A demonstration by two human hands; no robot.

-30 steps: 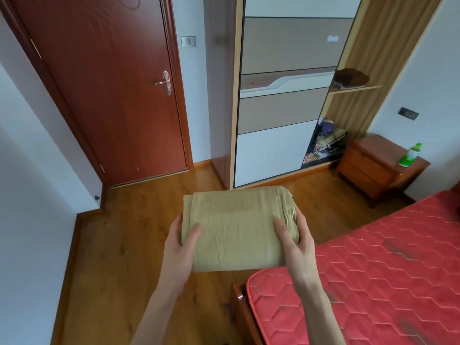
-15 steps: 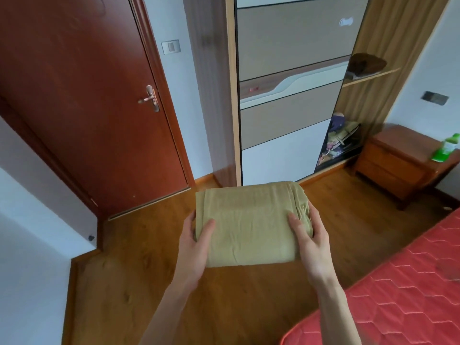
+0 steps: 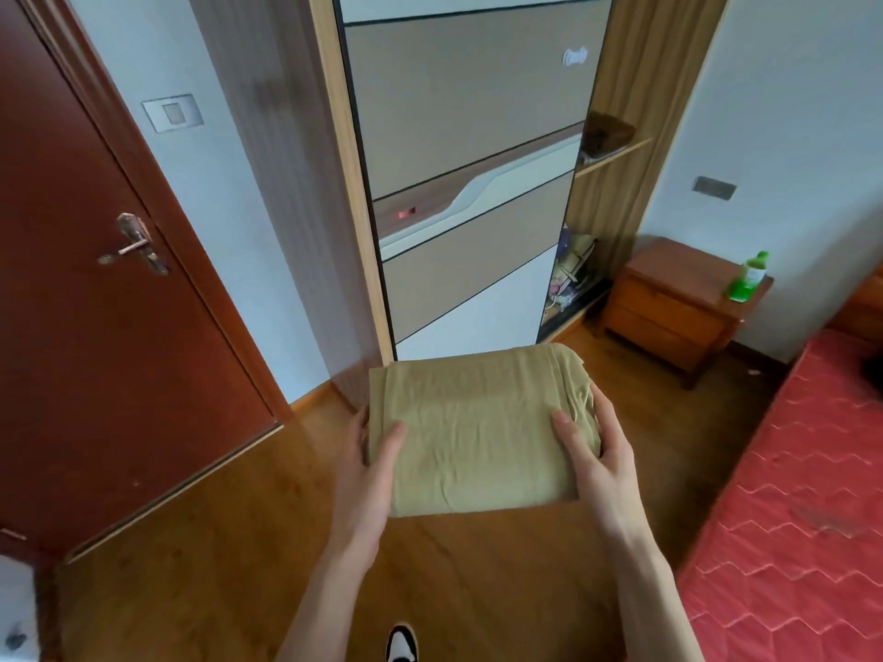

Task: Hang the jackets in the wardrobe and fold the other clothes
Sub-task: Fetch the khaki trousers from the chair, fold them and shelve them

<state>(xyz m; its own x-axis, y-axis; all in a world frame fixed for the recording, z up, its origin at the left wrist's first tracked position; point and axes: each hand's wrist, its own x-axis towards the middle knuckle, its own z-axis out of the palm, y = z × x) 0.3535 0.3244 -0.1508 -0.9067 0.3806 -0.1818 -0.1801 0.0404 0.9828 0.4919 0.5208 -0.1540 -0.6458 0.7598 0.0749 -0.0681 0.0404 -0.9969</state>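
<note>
**Carrying the folded cloth to the wardrobe**

Since a second ago we have walked on: the wardrobe (image 3: 478, 183) looms larger and nearer, the red mattress (image 3: 788, 518) has slipped out to the right edge, and the folded olive garment (image 3: 478, 432) rides in our grip just as it did before.

It sits in the air ahead of us, level and flat, above the wooden floor (image 3: 215, 566) and just short of the wardrobe's sliding panels. Our left hand (image 3: 363, 475) holds its left edge, thumb on top and fingers curled beneath. Our right hand (image 3: 597, 456) grips the right edge the same way, thumb laid over the top and fingers wrapped round the bunched side folds.

To do this step well, we judge that we should keep both hands level and the pinch even, so the layers do not slide apart. The open shelf section (image 3: 587, 231) at the wardrobe's right looks like the likely place to set it; we should lower it flat rather than drop it.

Both forearms reach forward from the bottom of the view, slightly converging, wrists straight. One shoe (image 3: 401, 645) shows between them. Beyond stand a nightstand (image 3: 669, 303) with a green bottle (image 3: 748, 277), and a red door (image 3: 95, 327) to the left.
</note>
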